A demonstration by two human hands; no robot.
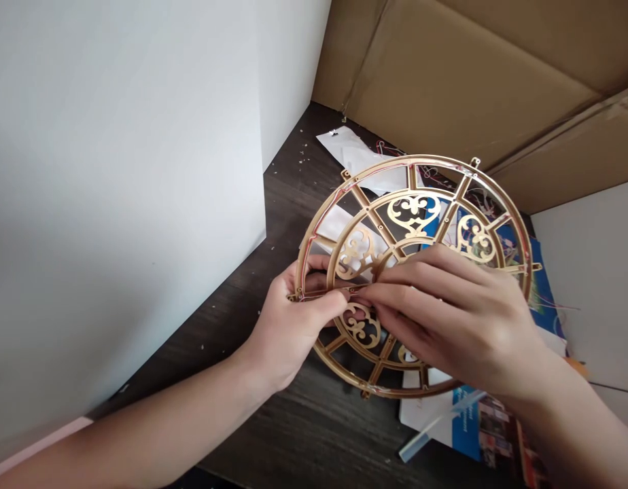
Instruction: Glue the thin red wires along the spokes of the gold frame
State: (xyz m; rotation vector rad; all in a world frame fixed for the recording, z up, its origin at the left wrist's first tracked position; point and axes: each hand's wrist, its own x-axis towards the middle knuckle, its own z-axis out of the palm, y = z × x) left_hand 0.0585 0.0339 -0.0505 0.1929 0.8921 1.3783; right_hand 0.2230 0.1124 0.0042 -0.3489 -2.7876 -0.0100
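A cramped craft workshop corner: cardboard sheets (446,75), white boards (115,190), scraps littering a dark wooden table (304,428).

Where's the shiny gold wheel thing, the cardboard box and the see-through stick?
gold wheel frame (414,212): head view, on a curly ornament near its top.
cardboard box (446,75): head view, on its flat brown side.
clear stick (431,429): head view, on its middle, lying across the leaflet.

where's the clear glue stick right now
In the head view the clear glue stick lies low and right on the dark table, under the right hand, across a printed leaflet.
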